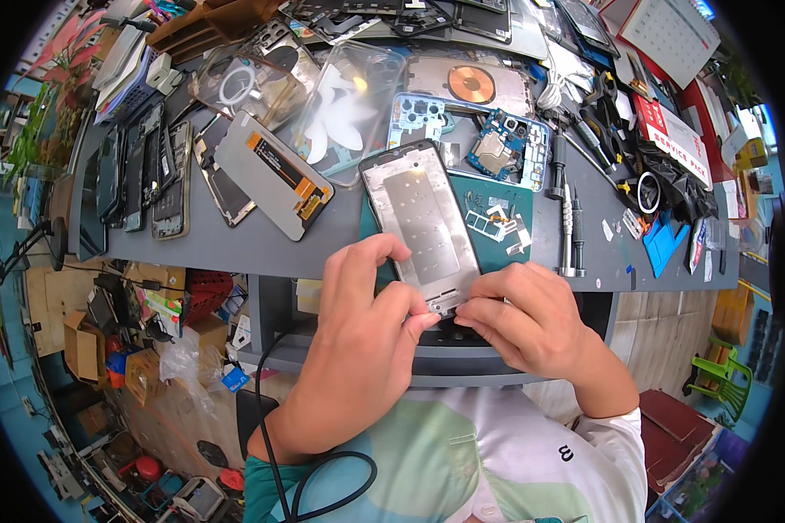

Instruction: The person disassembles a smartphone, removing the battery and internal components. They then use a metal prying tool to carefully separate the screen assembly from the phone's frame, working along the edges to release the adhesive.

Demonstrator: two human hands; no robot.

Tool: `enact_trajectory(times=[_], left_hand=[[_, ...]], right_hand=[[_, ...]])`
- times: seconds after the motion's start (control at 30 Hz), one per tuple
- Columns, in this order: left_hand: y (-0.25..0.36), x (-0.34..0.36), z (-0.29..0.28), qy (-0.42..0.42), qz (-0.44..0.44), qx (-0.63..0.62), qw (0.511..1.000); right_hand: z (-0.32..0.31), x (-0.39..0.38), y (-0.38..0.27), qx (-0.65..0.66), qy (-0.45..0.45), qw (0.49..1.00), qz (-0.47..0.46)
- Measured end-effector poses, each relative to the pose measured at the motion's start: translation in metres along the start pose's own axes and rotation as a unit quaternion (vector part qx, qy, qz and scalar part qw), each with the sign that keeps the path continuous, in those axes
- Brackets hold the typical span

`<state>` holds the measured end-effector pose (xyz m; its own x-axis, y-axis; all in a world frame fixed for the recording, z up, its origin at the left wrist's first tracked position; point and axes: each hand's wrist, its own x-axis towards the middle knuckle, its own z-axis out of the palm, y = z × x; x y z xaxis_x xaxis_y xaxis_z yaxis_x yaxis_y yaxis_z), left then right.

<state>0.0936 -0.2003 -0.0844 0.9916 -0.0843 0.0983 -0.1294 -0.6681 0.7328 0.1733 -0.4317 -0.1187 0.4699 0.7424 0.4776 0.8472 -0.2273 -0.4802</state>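
Cluttered grey workbench, phone parts everywhere. Left hand and right hand both pinch the near end of a phone frame, which reaches away over a green mat. A display panel lies beyond-left of the grip, a blue phone housing beyond it, screwdrivers right.

A red-and-white rectangular sign lies at the desk's right edge.

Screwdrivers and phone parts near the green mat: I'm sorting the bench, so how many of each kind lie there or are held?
Phone frame held in both hands, left hand and right hand: 1
Blue phone housing with circuit board: 1
Loose display panel with orange flex: 1
Upright screwdrivers right of the green mat: 2
Total: 5
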Motion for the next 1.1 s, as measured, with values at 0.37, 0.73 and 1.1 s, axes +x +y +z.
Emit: enact_trajectory(times=[0.37, 0.73, 1.1], left_hand=[[-0.016, -0.005, -0.019, -0.051, 0.016, -0.101, 0.993], [-0.043, -0.016, 0.0, 0.059, 0.119, -0.029, 0.991], [-0.056, -0.012, 0.017, 0.031, 0.158, 0.02, 0.987]], right_hand=[[0.002, 0.0, -0.001, -0.001, 0.003, 1.0, 0.001], [0.008, 0.003, -0.008, -0.047, -0.005, 0.995, -0.092], [0.013, 0.007, -0.016, -0.015, -0.007, 0.999, -0.049]])
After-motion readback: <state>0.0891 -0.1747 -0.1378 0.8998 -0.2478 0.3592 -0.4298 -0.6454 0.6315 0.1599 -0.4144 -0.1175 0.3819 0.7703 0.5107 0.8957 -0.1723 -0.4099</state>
